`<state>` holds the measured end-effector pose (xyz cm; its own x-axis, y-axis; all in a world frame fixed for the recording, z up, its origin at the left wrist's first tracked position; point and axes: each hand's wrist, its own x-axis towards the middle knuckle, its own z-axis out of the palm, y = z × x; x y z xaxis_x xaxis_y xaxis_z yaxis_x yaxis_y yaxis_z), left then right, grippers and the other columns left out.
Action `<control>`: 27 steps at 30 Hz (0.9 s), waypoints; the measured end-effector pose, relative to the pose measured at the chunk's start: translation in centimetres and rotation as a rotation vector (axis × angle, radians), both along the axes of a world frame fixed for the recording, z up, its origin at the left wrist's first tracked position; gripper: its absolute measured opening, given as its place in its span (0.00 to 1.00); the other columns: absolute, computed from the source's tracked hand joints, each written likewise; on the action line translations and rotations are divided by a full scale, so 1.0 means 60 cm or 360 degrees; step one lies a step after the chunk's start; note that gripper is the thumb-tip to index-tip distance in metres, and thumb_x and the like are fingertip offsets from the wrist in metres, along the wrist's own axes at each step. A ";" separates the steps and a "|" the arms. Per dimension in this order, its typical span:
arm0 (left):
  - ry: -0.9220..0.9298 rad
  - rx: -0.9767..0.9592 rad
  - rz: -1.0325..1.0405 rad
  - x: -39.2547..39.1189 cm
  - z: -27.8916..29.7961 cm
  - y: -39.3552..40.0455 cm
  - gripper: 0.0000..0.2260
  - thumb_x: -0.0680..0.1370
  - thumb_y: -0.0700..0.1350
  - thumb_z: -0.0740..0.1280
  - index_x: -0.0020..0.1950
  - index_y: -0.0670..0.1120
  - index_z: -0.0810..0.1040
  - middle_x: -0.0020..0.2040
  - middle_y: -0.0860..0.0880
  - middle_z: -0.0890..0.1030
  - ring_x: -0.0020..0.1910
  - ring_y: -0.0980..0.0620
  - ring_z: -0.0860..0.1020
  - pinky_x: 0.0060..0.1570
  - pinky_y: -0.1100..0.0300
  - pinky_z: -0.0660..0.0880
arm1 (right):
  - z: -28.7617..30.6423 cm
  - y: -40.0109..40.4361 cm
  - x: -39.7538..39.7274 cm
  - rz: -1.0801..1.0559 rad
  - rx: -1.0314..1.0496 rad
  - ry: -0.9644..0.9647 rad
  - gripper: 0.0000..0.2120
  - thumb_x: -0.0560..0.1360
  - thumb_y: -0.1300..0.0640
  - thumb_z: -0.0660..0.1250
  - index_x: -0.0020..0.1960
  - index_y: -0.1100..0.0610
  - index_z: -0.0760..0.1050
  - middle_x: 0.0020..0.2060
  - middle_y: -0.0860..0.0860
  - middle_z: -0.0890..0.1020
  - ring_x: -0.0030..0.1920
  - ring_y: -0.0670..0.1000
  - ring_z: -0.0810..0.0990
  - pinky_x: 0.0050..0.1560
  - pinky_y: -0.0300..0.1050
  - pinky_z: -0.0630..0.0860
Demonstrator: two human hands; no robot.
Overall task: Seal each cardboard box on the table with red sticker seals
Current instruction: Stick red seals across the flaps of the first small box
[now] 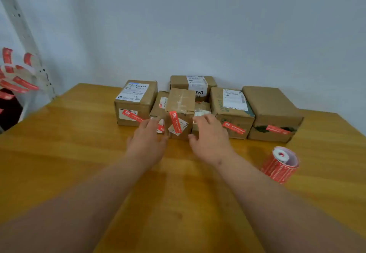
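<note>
While both bare hands are reaching for the small brown cardboard box (pixel 179 112) with a red sticker seal (pixel 175 122), neither is gripping anything.

Left hand (pixel 147 140) and right hand (pixel 210 136) are spreading open-fingered just beside this box; its neighbours are crowding it, so lifting carelessly risks snagging that seal, and the red sticker roll (pixel 280 164) is lying well right of it.

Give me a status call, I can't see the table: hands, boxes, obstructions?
Both hands open, left hand and right hand flanking centre box. Its red seal on. Sticker roll lies right. Nothing blocking.
</note>
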<state>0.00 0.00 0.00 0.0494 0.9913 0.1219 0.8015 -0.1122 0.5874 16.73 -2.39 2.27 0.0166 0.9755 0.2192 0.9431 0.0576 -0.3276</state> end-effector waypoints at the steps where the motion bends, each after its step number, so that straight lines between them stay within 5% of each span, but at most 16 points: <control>1: -0.0043 0.0026 -0.0007 0.002 0.003 0.010 0.29 0.78 0.49 0.67 0.76 0.54 0.58 0.75 0.50 0.63 0.72 0.47 0.65 0.67 0.40 0.67 | 0.000 0.011 0.000 -0.0020 0.0008 0.0045 0.27 0.76 0.49 0.65 0.73 0.50 0.62 0.69 0.51 0.65 0.69 0.54 0.65 0.68 0.56 0.63; 6: -0.0170 0.0084 -0.0125 0.026 0.018 0.037 0.31 0.79 0.44 0.65 0.78 0.55 0.54 0.74 0.51 0.63 0.70 0.49 0.67 0.67 0.43 0.68 | -0.005 0.050 -0.001 -0.0036 -0.0091 0.0107 0.35 0.77 0.48 0.64 0.78 0.48 0.50 0.75 0.52 0.60 0.74 0.56 0.59 0.72 0.60 0.58; 8: -0.0215 0.0075 -0.0154 0.032 0.016 0.041 0.29 0.79 0.43 0.64 0.78 0.54 0.56 0.74 0.51 0.63 0.69 0.50 0.68 0.67 0.51 0.68 | -0.011 0.055 -0.002 -0.0007 -0.0153 0.0090 0.35 0.77 0.48 0.63 0.78 0.47 0.48 0.75 0.51 0.61 0.74 0.56 0.60 0.71 0.60 0.58; 13: -0.0387 0.0190 -0.0106 0.030 0.011 0.032 0.20 0.79 0.41 0.65 0.70 0.52 0.70 0.65 0.50 0.70 0.57 0.54 0.73 0.55 0.63 0.68 | -0.020 0.041 -0.011 0.0043 -0.0035 0.0241 0.32 0.77 0.53 0.64 0.76 0.48 0.54 0.70 0.51 0.67 0.70 0.55 0.66 0.70 0.59 0.62; 17: -0.0423 0.0271 -0.0057 0.023 0.015 0.012 0.15 0.78 0.42 0.66 0.65 0.53 0.74 0.59 0.51 0.72 0.51 0.56 0.74 0.53 0.63 0.74 | -0.010 0.019 -0.016 0.0042 0.0062 0.0328 0.27 0.77 0.53 0.64 0.73 0.50 0.60 0.65 0.52 0.71 0.65 0.55 0.70 0.68 0.56 0.65; 20: -0.0418 0.0318 -0.0080 0.019 0.022 -0.010 0.14 0.79 0.41 0.65 0.64 0.51 0.75 0.58 0.53 0.72 0.48 0.59 0.73 0.42 0.74 0.68 | -0.004 -0.001 -0.019 0.0027 0.0107 0.0361 0.27 0.76 0.51 0.65 0.73 0.50 0.62 0.63 0.52 0.71 0.64 0.55 0.71 0.67 0.57 0.66; 27: -0.0493 0.0415 -0.0187 0.023 0.049 -0.077 0.14 0.79 0.36 0.60 0.58 0.50 0.80 0.54 0.53 0.76 0.52 0.56 0.74 0.48 0.68 0.71 | -0.003 -0.064 -0.032 -0.0092 0.0234 0.0420 0.44 0.64 0.36 0.72 0.73 0.49 0.58 0.64 0.53 0.67 0.65 0.56 0.68 0.65 0.55 0.69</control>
<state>1.39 -4.64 2.92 0.0818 0.9151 0.3948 0.5643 -0.3690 0.7385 14.82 -6.24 2.08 0.1464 0.9295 0.3386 0.8295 0.0712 -0.5540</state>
